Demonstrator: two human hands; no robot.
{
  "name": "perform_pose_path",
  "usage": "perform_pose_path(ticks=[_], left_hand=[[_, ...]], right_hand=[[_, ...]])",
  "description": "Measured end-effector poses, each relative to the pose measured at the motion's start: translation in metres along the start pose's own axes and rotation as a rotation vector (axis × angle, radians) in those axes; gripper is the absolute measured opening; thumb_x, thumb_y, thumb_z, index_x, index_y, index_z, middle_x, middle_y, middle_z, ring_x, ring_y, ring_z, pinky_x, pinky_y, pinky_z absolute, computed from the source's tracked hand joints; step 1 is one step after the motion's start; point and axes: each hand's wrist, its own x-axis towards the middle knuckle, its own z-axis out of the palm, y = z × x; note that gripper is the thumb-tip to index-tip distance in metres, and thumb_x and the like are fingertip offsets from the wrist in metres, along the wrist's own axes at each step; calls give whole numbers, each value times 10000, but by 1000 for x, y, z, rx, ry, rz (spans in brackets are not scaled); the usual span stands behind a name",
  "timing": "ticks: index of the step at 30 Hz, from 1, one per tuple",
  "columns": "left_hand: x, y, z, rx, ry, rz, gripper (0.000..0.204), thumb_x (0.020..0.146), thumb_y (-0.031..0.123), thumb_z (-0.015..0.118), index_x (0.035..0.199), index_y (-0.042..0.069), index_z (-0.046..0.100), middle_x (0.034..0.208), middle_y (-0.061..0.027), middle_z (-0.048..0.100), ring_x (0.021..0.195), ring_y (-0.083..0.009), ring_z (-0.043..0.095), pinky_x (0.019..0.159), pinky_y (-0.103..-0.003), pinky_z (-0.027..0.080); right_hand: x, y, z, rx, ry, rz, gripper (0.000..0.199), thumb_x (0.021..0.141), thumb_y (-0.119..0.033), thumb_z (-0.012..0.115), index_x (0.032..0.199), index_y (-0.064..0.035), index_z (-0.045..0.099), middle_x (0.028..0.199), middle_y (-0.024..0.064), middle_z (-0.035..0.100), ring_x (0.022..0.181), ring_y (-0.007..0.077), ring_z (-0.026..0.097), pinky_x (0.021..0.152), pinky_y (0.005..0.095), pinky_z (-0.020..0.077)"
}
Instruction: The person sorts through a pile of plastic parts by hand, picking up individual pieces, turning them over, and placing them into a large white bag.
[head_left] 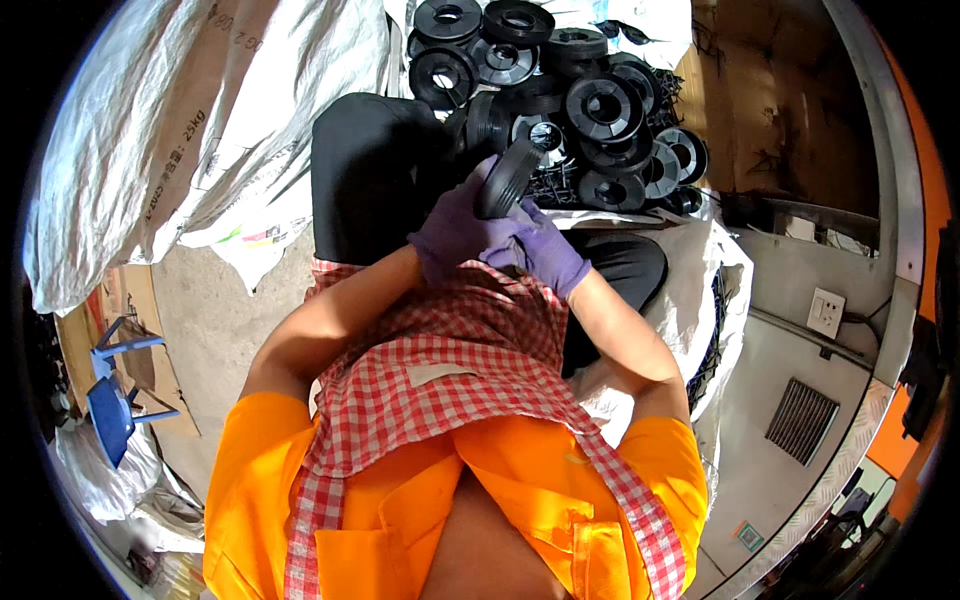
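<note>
Wheel (507, 180) sits between both gloved hands, raised just above the lap and tilted so its tread faces the camera and its hub faces away. Left hand (455, 230) wraps around the lower left rim, fingers curled and pressed against the black rubber. Right hand (548, 252) closes in from the lower right, its fingers folded under the wheel near the left hand's. I judge that two hands on one small wheel gives a steady hold for turning or checking it, and the purple gloves likely keep grime off the skin.

Just beyond the hands lies a pile of wheels (570, 95), the same black discs with round hubs, heaped on white sacking (640, 30); it is near enough for an easy reach. A checked apron (450, 370) covers the lap over an orange shirt (400, 520). Large white sacks (200, 120) lean at the left, with a blue stool (112, 400) on the concrete floor below them. A wall socket (826, 312) and a vent grille (800, 422) sit at the right.

The wheel's hub side is turned away, so I cannot tell what the fingertips do there. The right thumb is hidden behind the wheel. Dark tangled bits among the pile are too small to identify.
</note>
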Motion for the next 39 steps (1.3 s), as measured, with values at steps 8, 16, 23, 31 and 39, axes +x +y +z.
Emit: perform_pose_path(ticks=[8, 16, 23, 31, 39], left_hand=[[13, 62, -24, -81, -175, -149, 698, 666, 105, 744, 1295, 31, 451, 1032, -77, 616, 927, -159, 591, 829, -304, 486], [20, 4, -1, -97, 67, 153, 598, 676, 137, 710, 1232, 47, 509, 944, -50, 621, 832, -156, 582, 720, -313, 496], [39, 28, -36, -282, -410, -467, 533, 680, 186, 716, 1167, 40, 558, 1018, -57, 621, 925, -171, 581, 840, -316, 477], [9, -7, 4, 234, -123, -85, 881, 699, 186, 779, 1423, 67, 292, 1164, -106, 586, 1049, -169, 561, 925, -318, 441], [19, 7, 1, -243, -74, -62, 779, 722, 133, 716, 1399, 63, 336, 1123, -74, 598, 996, -190, 586, 860, -320, 477]], right_hand=[[-7, -3, -9, -894, 467, -441, 679, 755, -133, 679, 1344, 2, 370, 1129, 211, 567, 1068, 322, 569, 908, 363, 456], [1, -8, 6, -313, 412, -307, 730, 740, -232, 760, 1316, -34, 356, 1151, 119, 505, 1077, 189, 484, 917, 321, 426], [-5, -19, -8, -1100, 135, -795, 514, 675, -160, 753, 1119, -40, 523, 1131, 202, 514, 1086, 342, 516, 913, 389, 434], [5, 19, 5, 52, 394, -89, 547, 861, -480, 568, 1223, -85, 457, 1014, 94, 584, 795, 181, 598, 644, 310, 507], [9, -20, -16, -997, 310, -694, 593, 741, -298, 734, 1225, -65, 482, 1239, 221, 497, 1062, 362, 566, 867, 406, 484]])
